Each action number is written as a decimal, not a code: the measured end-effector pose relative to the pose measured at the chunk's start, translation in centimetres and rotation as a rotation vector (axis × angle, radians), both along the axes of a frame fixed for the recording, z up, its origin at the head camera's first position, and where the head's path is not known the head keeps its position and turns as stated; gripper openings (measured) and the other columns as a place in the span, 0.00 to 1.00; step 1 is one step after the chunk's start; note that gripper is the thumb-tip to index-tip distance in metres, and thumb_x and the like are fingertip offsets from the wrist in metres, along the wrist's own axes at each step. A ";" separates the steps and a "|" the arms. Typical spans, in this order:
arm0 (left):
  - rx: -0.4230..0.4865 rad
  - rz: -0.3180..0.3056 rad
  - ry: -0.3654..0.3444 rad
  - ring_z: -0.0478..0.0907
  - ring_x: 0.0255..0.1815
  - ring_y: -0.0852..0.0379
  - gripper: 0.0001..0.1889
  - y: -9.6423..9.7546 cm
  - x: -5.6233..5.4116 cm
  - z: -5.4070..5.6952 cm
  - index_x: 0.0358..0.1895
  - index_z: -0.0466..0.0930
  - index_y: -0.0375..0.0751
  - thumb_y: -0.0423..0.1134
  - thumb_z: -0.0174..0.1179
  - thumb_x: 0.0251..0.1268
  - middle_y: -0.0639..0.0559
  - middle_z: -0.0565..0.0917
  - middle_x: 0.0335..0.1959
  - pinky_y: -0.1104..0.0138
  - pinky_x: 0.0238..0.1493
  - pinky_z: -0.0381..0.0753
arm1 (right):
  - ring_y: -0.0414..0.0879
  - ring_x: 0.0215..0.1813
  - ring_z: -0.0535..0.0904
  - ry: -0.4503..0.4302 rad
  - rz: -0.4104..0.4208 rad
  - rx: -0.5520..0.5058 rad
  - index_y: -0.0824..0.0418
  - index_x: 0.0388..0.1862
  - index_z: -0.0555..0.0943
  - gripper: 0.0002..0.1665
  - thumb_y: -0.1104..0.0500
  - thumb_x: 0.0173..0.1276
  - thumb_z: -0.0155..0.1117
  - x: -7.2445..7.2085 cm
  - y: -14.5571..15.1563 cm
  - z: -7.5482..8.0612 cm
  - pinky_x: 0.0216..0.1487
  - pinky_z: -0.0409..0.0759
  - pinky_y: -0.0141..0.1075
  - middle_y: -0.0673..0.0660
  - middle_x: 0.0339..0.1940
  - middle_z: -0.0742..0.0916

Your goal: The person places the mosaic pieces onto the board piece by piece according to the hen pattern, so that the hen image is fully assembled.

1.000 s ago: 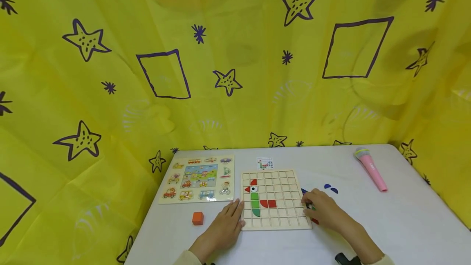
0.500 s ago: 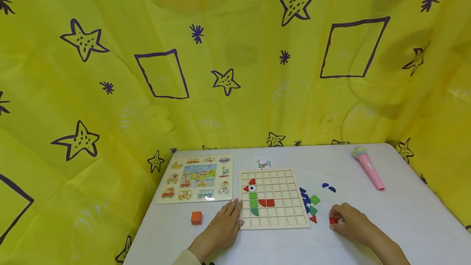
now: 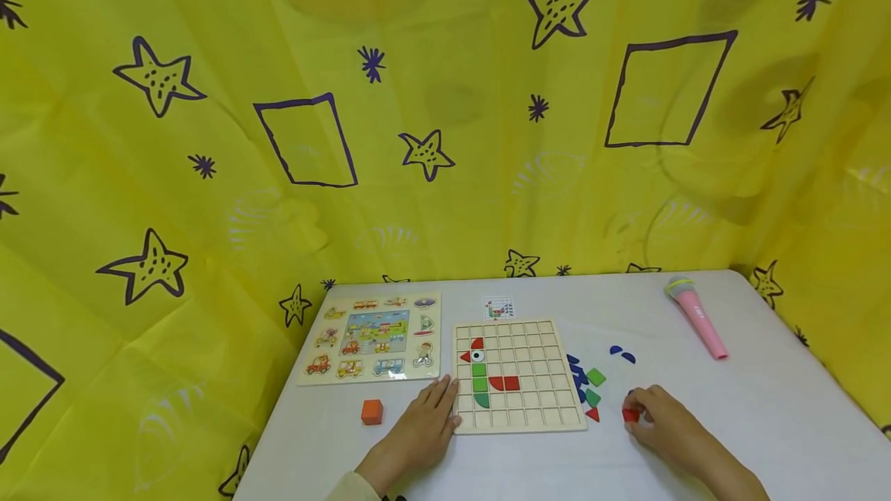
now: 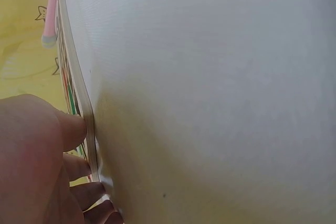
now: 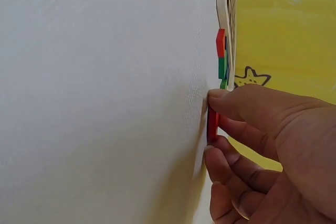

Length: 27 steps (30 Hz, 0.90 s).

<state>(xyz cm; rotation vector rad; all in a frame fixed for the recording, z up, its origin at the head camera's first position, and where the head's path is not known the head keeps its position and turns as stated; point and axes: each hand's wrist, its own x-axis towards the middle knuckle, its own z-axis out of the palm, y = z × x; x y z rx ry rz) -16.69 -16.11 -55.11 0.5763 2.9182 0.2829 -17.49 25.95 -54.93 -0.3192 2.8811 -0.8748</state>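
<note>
A wooden grid board (image 3: 539,417) lies on the table with a bird-like figure of red and green tiles (image 3: 479,384) and an eye tile (image 3: 477,356) in its left cells. My left hand (image 3: 426,427) rests against the board's left edge, fingers extended; in the left wrist view its thumb touches the board's side (image 4: 84,90). To the right of the board, my right hand (image 3: 664,422) pinches a red tile (image 5: 212,124) between thumb and fingers, close over the table. Between that hand and the board lie a red triangle (image 3: 592,414), green tiles (image 3: 595,377) and several dark blue half-round pieces (image 3: 580,377).
Behind the board sits a small pattern card (image 3: 498,308). A picture puzzle (image 3: 431,366) with vehicles is at the back left, and an orange cube (image 3: 372,412) in front of it. Two blue half-rounds (image 3: 629,358) and a pink toy microphone (image 3: 701,325) lie farther right.
My right hand has moved right, away from the board's edge and the loose pieces, and now holds the red tile. Over the last half second it barely shifts. The left hand stays at the board.
</note>
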 end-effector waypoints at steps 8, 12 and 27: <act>0.006 0.006 -0.012 0.57 0.85 0.42 0.35 0.0 0.0 -0.1 0.86 0.54 0.45 0.55 0.46 0.86 0.46 0.58 0.86 0.47 0.80 0.65 | 0.47 0.43 0.77 0.024 -0.004 0.005 0.61 0.45 0.83 0.12 0.63 0.65 0.76 -1.4 0.2 -0.2 0.43 0.83 0.42 0.54 0.39 0.79; 0.006 0.007 -0.008 0.57 0.85 0.42 0.34 0.0 -0.1 -0.2 0.86 0.54 0.44 0.55 0.46 0.86 0.46 0.58 0.86 0.47 0.81 0.65 | 0.48 0.42 0.76 0.037 0.004 0.003 0.64 0.47 0.83 0.13 0.63 0.66 0.75 -2.2 0.3 0.1 0.42 0.82 0.41 0.55 0.39 0.79; -0.005 0.001 -0.002 0.57 0.85 0.42 0.35 -0.1 -0.2 -0.4 0.86 0.54 0.45 0.56 0.45 0.86 0.46 0.58 0.86 0.47 0.80 0.66 | 0.50 0.43 0.78 0.040 0.023 -0.072 0.66 0.47 0.83 0.13 0.64 0.65 0.75 -5.1 -5.2 2.5 0.47 0.85 0.44 0.58 0.42 0.80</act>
